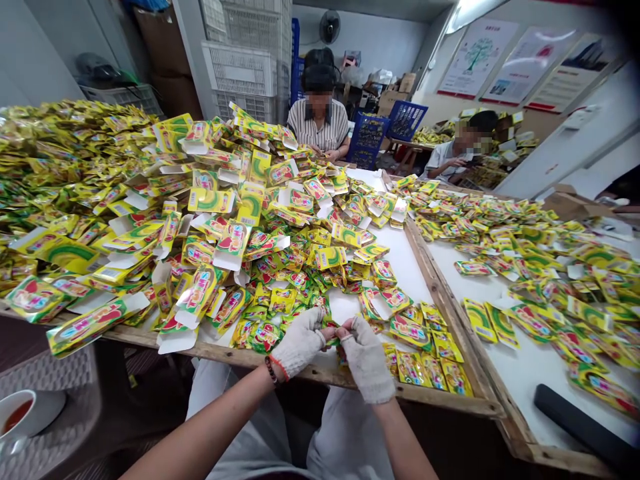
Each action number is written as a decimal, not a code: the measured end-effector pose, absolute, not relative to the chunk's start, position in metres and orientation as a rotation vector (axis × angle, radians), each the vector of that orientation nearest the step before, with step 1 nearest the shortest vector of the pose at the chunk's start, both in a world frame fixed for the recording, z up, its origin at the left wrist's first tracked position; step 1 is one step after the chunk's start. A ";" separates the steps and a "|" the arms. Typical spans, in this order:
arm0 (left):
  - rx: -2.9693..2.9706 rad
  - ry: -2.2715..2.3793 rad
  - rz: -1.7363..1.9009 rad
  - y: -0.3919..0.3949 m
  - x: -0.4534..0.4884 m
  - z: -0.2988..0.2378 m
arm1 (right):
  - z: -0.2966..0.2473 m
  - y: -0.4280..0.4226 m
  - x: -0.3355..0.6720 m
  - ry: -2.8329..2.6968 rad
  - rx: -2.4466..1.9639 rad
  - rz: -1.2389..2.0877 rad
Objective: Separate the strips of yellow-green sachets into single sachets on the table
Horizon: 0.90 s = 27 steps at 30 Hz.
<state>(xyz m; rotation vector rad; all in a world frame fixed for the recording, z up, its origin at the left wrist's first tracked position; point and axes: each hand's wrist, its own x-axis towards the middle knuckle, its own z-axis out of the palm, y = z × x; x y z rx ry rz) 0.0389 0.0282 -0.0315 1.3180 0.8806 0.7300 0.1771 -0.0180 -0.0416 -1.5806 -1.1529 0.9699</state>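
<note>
My left hand (pixel 299 343) and my right hand (pixel 367 360) wear white knit fingerless gloves and meet above the near edge of the table. Their fingertips pinch a small green-and-yellow foil sachet (pixel 330 337) between them. The sachet is partly hidden by my fingers. A heap of similar sachets (pixel 285 280) and flat printed yellow cardboard boxes (pixel 233 245) covers the white tabletop (pixel 400 270) in front of my hands. More sachets lie just beyond my right hand, and the wooden table rim (pixel 240 353) runs under my wrists.
Two co-workers sit beyond the heap, one in a striped shirt (pixel 319 127), one in white (pixel 447 160). A second white table (pixel 500 420) with sachets lies right, with a black bar (pixel 585 427) on it. A cup of red-brown liquid (pixel 15 417) stands lower left.
</note>
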 end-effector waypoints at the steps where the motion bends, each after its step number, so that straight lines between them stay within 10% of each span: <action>1: 1.341 0.869 0.726 0.027 0.037 -0.031 | -0.043 -0.018 0.177 -1.197 -1.599 0.902; 11: 1.532 0.888 0.675 0.025 0.026 -0.041 | -0.038 -0.021 0.192 -1.286 -1.633 0.934; 27: 1.383 1.048 0.665 0.022 0.029 -0.029 | -0.045 -0.031 0.229 -1.731 -2.100 -0.022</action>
